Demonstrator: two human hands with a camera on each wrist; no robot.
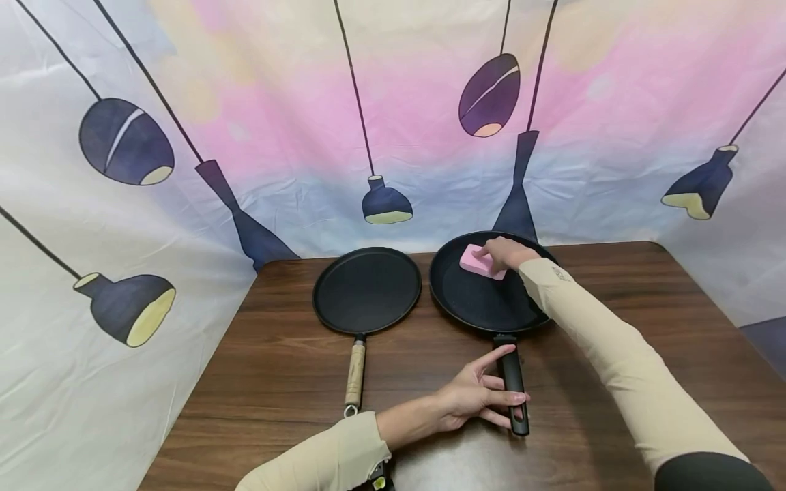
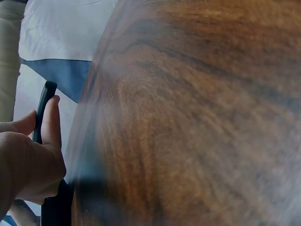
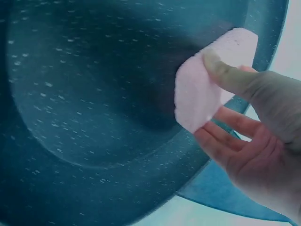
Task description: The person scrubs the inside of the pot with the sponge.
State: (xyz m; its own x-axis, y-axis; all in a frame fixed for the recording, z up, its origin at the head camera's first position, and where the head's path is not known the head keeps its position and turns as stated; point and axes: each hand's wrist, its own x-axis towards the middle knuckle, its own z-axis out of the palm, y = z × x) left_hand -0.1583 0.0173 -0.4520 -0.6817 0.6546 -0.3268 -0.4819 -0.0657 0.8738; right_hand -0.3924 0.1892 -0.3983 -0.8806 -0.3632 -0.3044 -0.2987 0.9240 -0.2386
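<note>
Right hand (image 1: 512, 254) pinches pink sponge (image 1: 480, 264) between thumb and fingers, sponge sitting at the fingertips inside black frying pan (image 1: 469, 296); left hand (image 1: 468, 401) grips the pan's handle (image 1: 511, 372), digits on both sides.

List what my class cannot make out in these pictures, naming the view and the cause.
Head: part of the pan's right side, behind the right sleeve.
Head: the print on that sleeve, too small to read.
Left wrist: the middle of the handle, behind the left hand.
Right wrist: part of the sponge, behind the right hand.
</note>
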